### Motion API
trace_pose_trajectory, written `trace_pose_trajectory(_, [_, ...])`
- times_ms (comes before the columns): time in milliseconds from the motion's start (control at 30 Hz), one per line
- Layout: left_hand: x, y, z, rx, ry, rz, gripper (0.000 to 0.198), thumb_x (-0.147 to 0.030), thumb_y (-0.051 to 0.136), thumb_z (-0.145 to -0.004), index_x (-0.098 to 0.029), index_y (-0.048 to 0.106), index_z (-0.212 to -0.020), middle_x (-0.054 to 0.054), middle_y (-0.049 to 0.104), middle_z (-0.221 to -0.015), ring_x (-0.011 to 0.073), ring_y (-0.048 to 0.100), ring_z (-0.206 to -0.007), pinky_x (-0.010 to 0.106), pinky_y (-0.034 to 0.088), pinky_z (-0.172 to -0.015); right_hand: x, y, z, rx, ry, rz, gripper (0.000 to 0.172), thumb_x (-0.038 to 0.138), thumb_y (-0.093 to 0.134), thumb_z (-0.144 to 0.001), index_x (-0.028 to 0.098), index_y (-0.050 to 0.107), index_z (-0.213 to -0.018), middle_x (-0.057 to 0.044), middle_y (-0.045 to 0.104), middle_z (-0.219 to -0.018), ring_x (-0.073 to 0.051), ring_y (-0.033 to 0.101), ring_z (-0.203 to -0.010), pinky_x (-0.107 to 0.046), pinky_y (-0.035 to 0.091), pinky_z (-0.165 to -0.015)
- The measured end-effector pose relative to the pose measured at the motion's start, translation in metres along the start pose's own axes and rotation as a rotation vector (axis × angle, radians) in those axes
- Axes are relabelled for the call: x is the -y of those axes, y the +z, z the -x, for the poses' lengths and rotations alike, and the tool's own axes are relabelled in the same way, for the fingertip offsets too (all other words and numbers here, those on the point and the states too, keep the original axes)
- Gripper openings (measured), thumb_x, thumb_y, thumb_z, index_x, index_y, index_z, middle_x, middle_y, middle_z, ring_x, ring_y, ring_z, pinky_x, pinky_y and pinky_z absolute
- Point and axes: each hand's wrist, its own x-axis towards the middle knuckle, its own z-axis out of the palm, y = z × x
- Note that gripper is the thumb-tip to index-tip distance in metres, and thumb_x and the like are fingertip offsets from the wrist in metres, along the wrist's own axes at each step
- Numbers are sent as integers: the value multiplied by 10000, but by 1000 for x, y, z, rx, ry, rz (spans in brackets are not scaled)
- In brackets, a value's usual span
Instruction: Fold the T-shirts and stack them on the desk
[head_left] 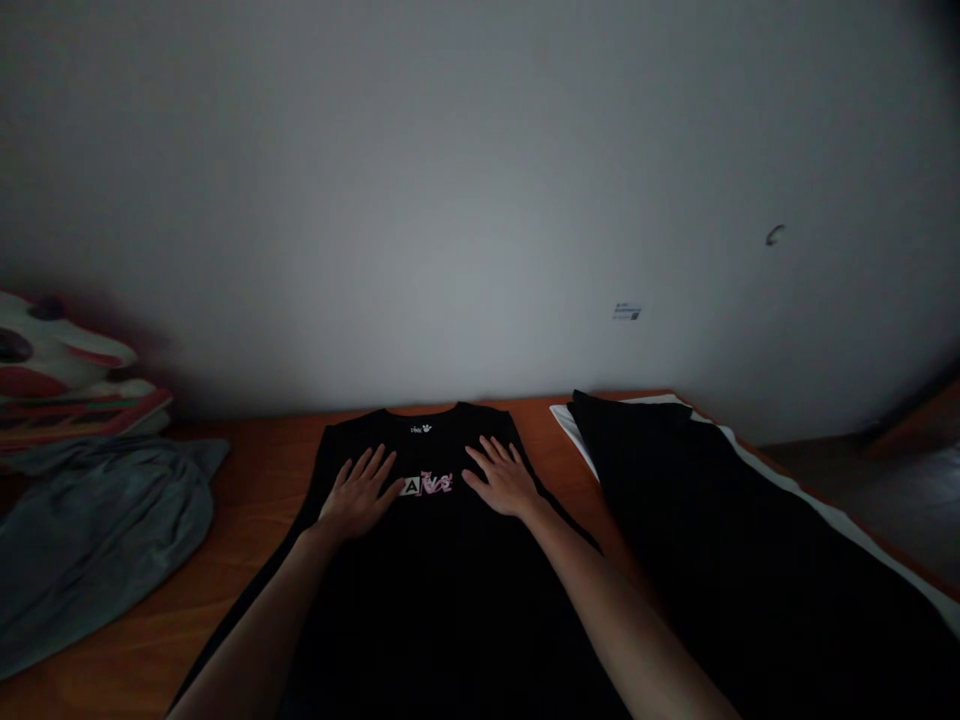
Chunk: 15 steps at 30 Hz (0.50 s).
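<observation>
A black T-shirt point(435, 590) lies spread out on an orange surface, its neckline toward the wall and a white and pink print across the chest. Flat on the left side of its chest rests my left hand point(361, 494), fingers spread. My right hand point(504, 478) lies on the other side of the print, also with spread fingers and holding nothing. Part of the print is covered by my left thumb. The lower part of the shirt is very dark, and my forearms hide its sides in places.
On the right, black cloth point(697, 530) lies over white cloth point(829, 515). A grey cloth point(112, 530) is heaped at left, below a white and red toy-like object point(67, 370). The orange surface point(251, 500) meets a plain wall point(450, 200) bearing a small label point(627, 312) and a hook-like thing point(775, 235).
</observation>
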Motion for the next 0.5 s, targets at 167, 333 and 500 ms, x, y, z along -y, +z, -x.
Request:
trace_pose_trajectory(167, [3, 3, -11, -1, 20, -31, 627, -524, 315, -988, -227, 379, -1537, 107, 293, -1642, 312, 264, -1517, 549, 235, -1191, -5, -2, -10, -4, 0, 0, 586, 586, 379, -1009, 304, 410, -1522, -72, 281, -1645, -258, 205, -1531, -512, 116, -1230])
trace_pose_trajectory(333, [4, 2, -15, 20, 30, -35, 620, -509, 306, -995, -225, 363, -1544, 101, 280, -1650, 302, 244, -1524, 536, 220, -1198, -7, -1, -15, -21, 1, -4, 584, 584, 389, -1008, 301, 419, -1518, -78, 298, -1639, -255, 216, -1528, -505, 120, -1230])
trace_pose_trajectory(500, [2, 1, -17, 47, 14, -27, 645, -525, 300, -994, -204, 342, -1552, 116, 257, -1653, 313, 229, -1528, 551, 210, -1201, -8, -2, -17, -10, 11, 9, 594, 601, 375, -1005, 304, 418, -1517, -72, 290, -1642, -249, 212, -1529, -500, 119, -1232])
